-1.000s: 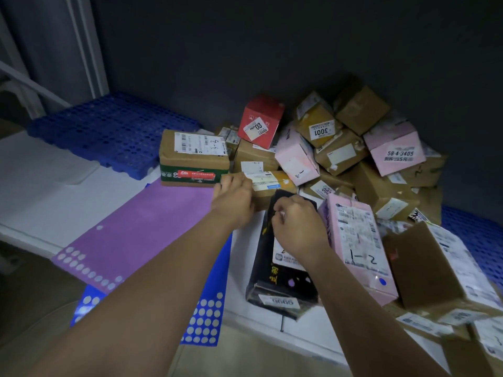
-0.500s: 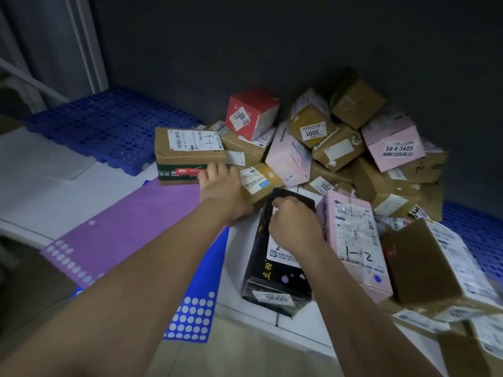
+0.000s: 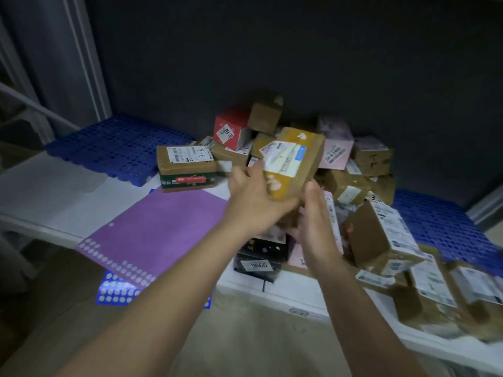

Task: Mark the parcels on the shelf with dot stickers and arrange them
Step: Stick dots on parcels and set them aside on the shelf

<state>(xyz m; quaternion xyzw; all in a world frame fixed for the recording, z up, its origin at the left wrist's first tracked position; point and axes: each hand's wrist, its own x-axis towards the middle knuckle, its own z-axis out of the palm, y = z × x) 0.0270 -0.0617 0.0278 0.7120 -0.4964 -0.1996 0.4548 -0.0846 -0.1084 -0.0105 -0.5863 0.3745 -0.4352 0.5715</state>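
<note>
Parcels (image 3: 307,159) are lying heaped on the white shelf (image 3: 49,197); we are lifting a yellow-brown parcel (image 3: 295,165) above them.
Our left hand (image 3: 251,202) is curling around its near corner, and our right hand (image 3: 317,221) is pressing nearly straight fingers against its underside.

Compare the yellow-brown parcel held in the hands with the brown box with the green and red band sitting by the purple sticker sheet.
The yellow-brown parcel is lifted and tilted; the green-banded box lies flat on the white shelf. The left hand grips the parcel, with the right hand at its lower corner; nothing touches the box. The parcel's label has a blue patch; the box's bears handwriting. Both are cardboard with a white shipping label.
</note>
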